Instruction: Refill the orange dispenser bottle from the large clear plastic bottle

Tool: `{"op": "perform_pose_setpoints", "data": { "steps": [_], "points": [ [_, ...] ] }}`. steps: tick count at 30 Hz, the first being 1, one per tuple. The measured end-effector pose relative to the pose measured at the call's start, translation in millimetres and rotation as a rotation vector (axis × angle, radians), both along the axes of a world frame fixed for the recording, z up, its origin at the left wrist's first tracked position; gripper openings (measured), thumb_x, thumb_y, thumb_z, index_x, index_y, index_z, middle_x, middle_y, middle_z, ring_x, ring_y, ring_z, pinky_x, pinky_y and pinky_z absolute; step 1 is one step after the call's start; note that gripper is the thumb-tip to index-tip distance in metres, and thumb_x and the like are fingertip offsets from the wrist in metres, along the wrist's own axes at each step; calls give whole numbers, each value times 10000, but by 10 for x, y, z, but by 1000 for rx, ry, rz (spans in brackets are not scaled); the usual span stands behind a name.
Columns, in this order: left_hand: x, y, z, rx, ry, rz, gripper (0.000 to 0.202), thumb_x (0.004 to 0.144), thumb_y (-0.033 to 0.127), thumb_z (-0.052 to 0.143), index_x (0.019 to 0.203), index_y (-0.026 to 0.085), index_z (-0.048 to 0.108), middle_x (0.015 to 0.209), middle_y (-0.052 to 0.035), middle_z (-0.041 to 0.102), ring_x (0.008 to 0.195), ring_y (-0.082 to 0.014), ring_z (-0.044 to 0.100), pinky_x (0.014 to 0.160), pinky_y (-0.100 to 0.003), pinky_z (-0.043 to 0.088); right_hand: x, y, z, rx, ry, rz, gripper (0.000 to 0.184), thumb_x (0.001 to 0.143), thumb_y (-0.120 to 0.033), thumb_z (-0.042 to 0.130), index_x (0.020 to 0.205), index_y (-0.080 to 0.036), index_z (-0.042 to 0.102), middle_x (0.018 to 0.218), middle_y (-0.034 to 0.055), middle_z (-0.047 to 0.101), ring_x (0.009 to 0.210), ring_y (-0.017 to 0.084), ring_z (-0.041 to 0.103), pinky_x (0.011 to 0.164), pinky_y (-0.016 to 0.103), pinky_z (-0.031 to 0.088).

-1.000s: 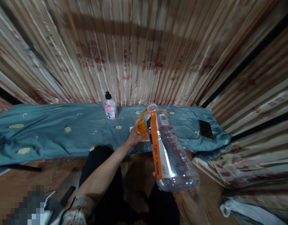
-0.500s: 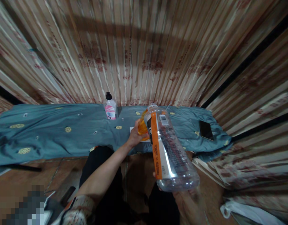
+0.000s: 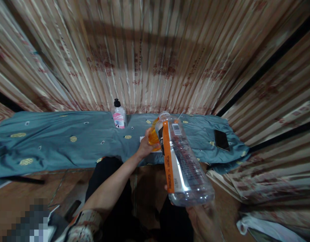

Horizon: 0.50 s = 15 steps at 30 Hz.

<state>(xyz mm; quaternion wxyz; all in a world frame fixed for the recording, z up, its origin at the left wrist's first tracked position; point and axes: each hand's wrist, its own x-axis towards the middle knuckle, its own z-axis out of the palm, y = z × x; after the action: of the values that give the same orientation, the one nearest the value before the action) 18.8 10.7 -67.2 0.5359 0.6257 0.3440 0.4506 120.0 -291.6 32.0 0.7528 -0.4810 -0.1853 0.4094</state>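
My right hand [image 3: 199, 212] is wrapped round a large clear plastic bottle [image 3: 182, 164] near its base, with its fingers mostly hidden behind it. The bottle has an orange and silver label and is tilted, its open neck pointing away from me. My left hand [image 3: 145, 146] is closed round an orange see-through container [image 3: 153, 134], just left of the bottle's neck. The bottle hides much of this container, so I cannot tell its full shape. A bit of white paper or card [image 3: 157, 152] shows under it.
A bench with a blue-green pineapple-print cloth [image 3: 56, 141] runs across. On it stand a pink-labelled bottle with a black cap [image 3: 118, 117] and, at the right, a dark phone [image 3: 221, 140]. A striped curtain [image 3: 149, 60] hangs behind. A white bag [image 3: 261, 228] lies lower right.
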Motion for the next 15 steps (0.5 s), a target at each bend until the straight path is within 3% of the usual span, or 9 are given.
{"op": "perform_pose_setpoints", "data": {
  "steps": [5,11,15],
  "points": [
    [14,-8,-6,1,-19,8,872,662,285,1117,1430,298,704,1296,-62,895,1254,-383,843,1229,-612,660,33,-17,-93,-4,-29,-21,717,970,-669,1069,1613,-459,831,1340,77,985,1329,404,914,1114,591,753],
    [11,-22,-25,0,4,19,861,673,237,1110,1427,298,699,1304,-50,894,1241,-363,841,1237,-600,657,-6,-9,-107,41,26,-70,800,938,-541,1127,1658,-470,786,1274,41,992,1213,383,957,1104,567,752],
    [12,-33,-17,3,-20,8,918,679,229,1107,1491,286,683,1343,-77,881,1270,-382,843,1258,-635,653,41,-17,-105,14,12,-30,847,954,-569,1109,1707,-405,758,1320,98,985,1152,407,968,1092,621,759]
  ]
}}
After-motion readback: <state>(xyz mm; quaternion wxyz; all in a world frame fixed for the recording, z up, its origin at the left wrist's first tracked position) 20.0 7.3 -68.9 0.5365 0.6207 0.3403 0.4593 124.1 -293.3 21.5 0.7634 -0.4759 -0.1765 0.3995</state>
